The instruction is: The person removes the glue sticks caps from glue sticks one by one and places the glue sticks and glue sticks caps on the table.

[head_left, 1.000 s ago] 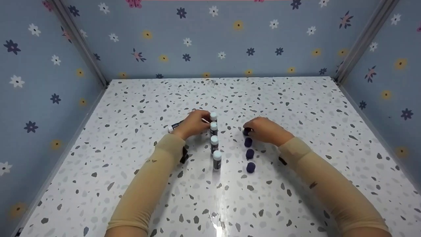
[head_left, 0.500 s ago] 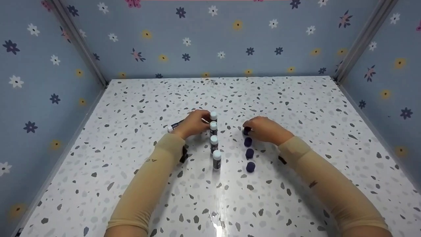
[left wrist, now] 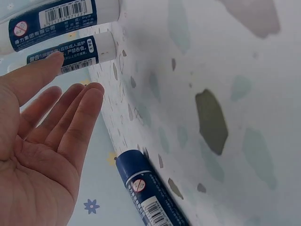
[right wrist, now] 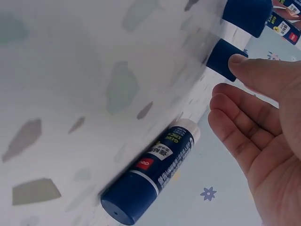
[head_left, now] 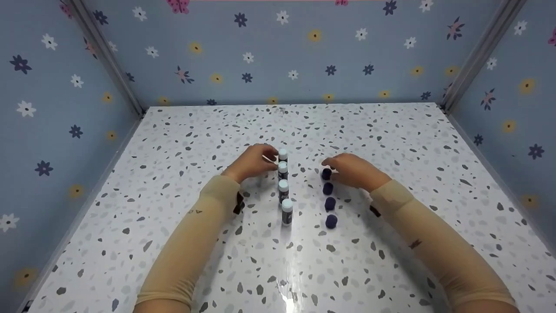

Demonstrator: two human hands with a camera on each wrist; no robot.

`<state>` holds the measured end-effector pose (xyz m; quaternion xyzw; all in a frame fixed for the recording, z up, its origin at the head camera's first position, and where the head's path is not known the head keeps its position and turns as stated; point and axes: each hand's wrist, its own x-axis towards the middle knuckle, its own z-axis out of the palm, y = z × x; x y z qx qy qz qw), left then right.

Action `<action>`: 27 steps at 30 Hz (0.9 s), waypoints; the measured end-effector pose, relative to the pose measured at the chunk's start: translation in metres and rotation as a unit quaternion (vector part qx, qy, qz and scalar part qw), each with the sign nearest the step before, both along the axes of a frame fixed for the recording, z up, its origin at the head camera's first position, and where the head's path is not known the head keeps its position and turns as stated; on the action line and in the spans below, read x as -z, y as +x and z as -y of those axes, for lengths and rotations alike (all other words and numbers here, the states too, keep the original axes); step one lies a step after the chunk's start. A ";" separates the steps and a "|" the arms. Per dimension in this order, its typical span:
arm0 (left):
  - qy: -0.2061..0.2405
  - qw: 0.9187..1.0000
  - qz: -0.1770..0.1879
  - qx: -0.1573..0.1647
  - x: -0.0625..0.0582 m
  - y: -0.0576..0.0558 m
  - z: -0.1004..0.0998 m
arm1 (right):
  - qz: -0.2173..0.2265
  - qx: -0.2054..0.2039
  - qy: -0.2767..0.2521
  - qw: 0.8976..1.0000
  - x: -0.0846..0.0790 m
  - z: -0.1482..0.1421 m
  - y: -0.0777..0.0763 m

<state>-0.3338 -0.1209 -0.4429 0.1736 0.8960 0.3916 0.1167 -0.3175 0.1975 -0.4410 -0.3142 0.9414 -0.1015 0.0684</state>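
Several uncapped glue sticks (head_left: 287, 215) stand upright in a row in the head view. To their right runs a row of several dark blue caps (head_left: 331, 221). My left hand (head_left: 253, 163) is beside the farthest glue stick (left wrist: 87, 54), its thumb overlapping it in the left wrist view and its fingers spread. My right hand (head_left: 354, 171) is at the farthest cap (right wrist: 226, 60), thumb touching or just in front of it, the other fingers apart from it. Capped glue sticks lie near each hand, one in the left wrist view (left wrist: 153, 197), another in the right wrist view (right wrist: 153, 169).
The white speckled table (head_left: 208, 269) is enclosed by blue flower-patterned walls (head_left: 278, 56) at the back and sides. Both lying glue sticks are hidden behind the arms in the head view.
Both hands have loosened their fingers, from around the farthest glue stick and the farthest cap. The left hand and forearm have shifted slightly left, covering the lying glue stick in the head view.
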 end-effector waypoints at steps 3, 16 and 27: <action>-0.003 1.000 -0.001 -0.003 -0.003 0.001 0.003 | 0.008 0.015 0.003 1.000 -0.005 -0.001 0.001; -0.003 1.000 0.001 -0.008 -0.023 0.001 0.013 | -0.020 0.001 -0.004 1.000 -0.022 -0.006 0.003; -0.033 0.999 -0.019 -0.029 -0.027 0.002 0.021 | -0.048 0.002 -0.023 0.999 -0.029 -0.011 0.005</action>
